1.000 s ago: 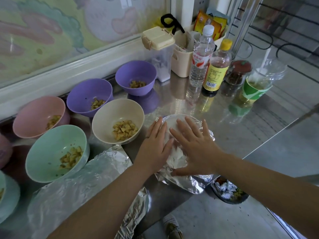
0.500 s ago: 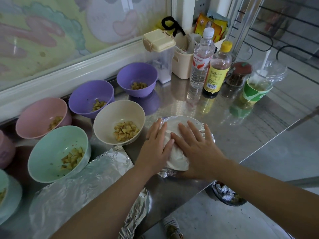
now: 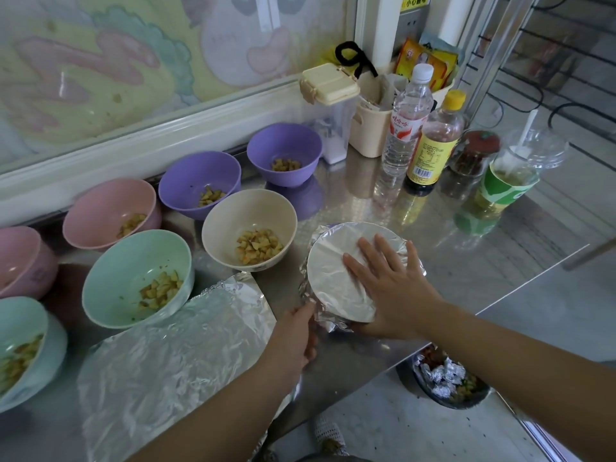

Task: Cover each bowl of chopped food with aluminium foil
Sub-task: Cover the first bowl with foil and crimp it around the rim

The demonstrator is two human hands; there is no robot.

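Observation:
A foil-covered bowl (image 3: 333, 271) stands on the steel counter (image 3: 450, 261). My right hand (image 3: 390, 285) lies flat on its top, fingers spread. Down at the bowl's near-left side, my left hand (image 3: 296, 331) presses the foil edge with its fingertips. Uncovered bowls of chopped food stand to the left: a cream bowl (image 3: 250, 228), a mint green bowl (image 3: 136, 278), two purple bowls (image 3: 200, 185) (image 3: 285, 155), a pink bowl (image 3: 110, 211). A loose foil sheet (image 3: 173, 358) lies flat at the counter's near edge.
At the back right stand a water bottle (image 3: 405, 125), a yellow-capped sauce bottle (image 3: 433, 145), a jar (image 3: 473, 155), a lidded drink cup (image 3: 506, 185) and a cream container (image 3: 330, 108). A bin with crumpled foil (image 3: 446, 378) sits on the floor below the counter edge.
My left hand slid off the top of the bowl down to its near-left side. The loose foil skirt at the front now lies tucked against the bowl. My right hand stayed on top.

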